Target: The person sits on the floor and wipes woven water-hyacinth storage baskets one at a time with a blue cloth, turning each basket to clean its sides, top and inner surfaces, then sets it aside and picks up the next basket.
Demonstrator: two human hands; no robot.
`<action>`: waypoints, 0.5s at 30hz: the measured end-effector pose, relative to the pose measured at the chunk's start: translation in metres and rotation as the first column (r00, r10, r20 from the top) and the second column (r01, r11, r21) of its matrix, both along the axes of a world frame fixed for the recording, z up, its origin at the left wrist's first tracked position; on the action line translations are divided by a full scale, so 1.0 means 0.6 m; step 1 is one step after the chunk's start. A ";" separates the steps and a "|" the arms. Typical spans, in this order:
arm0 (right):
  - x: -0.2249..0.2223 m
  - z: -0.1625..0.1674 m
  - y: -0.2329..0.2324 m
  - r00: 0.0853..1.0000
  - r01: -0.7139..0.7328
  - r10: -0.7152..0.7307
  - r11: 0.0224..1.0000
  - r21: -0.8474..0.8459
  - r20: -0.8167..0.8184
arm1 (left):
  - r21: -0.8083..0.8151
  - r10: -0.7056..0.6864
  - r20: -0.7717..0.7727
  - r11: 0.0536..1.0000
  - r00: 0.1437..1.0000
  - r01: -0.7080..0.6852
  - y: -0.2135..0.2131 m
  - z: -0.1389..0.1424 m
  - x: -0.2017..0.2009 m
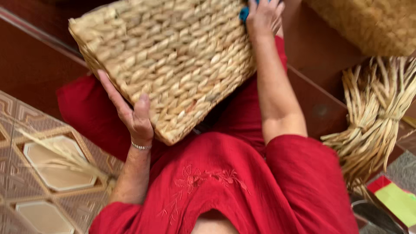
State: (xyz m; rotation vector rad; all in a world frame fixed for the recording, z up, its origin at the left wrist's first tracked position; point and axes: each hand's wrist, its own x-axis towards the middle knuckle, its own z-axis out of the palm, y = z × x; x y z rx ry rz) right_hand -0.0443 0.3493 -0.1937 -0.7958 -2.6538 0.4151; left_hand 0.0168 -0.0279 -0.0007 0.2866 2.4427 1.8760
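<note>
A flat woven straw basket (173, 56) rests tilted on my lap, over my red dress. My left hand (132, 112) grips its lower left edge, thumb on the woven face and a bracelet on the wrist. My right hand (263, 15) lies on the basket's upper right corner, fingers closed over a small blue thing (245, 13) that is mostly hidden, so I cannot tell what it is.
A bundle of dried straw stalks (375, 117) lies at the right, under another woven basket (372, 24) at the top right. A few loose stalks (65, 154) lie on the patterned floor tiles at left. Red and green paper (394, 197) sits at bottom right.
</note>
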 end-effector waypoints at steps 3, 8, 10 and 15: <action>-0.025 0.049 -0.054 1.000 0.014 -0.014 1.000 -0.018 0.002 | -0.100 0.018 -0.065 0.995 0.998 -0.025 0.005 0.006 -0.014; -0.031 0.239 -0.219 0.935 -0.349 0.346 0.869 -0.352 -0.073 | -0.129 0.066 -0.147 0.988 0.987 -0.086 0.008 -0.003 -0.030; -0.016 0.323 -0.293 0.815 -0.578 0.523 0.761 -0.295 -0.249 | -0.133 0.076 -0.170 0.986 0.982 -0.099 0.003 -0.014 -0.032; 0.010 0.416 -0.381 0.501 -0.840 0.714 0.538 -0.076 -0.489 | -0.207 0.158 -0.092 0.963 0.983 -0.174 -0.009 -0.038 -0.046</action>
